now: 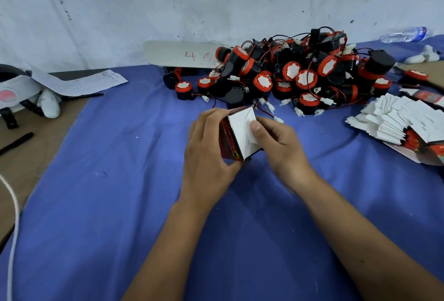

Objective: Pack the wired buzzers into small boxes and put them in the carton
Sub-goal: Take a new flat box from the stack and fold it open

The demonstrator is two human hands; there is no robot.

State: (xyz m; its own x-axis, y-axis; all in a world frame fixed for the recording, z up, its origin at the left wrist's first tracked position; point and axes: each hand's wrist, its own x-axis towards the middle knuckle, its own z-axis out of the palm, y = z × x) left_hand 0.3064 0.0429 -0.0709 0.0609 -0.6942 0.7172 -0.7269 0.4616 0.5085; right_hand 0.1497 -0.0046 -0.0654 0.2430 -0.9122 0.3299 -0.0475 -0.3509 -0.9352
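The left hand (206,147) wraps around the small box (240,132), bracing it just above the blue cloth (108,204) so it cannot turn. The right hand (276,140) pinches the white end flap, its thumb (255,126) pressing it flat, probably to tuck it shut. The buzzers (288,75) lie heaped just behind, within reach, and flat boxes (403,128) are fanned at right for the next pick. No carton shows.
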